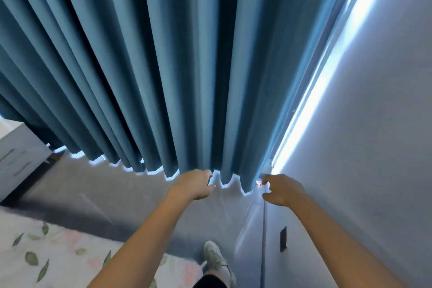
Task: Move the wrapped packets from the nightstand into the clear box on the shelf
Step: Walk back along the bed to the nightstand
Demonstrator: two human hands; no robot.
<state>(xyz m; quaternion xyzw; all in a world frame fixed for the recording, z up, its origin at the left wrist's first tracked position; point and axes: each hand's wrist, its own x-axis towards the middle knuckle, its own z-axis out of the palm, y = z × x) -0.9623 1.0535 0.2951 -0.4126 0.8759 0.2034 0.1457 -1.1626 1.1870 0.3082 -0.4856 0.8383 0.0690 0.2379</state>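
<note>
Both hands are held out near the curtain [163, 65] hem. A small red-white packet [259, 184] is pinched by the right hand [281, 190]. The left hand [195, 183] is curled; grip can't be told. Box & shelf aren't seen, so it's not dropped yet.
</note>
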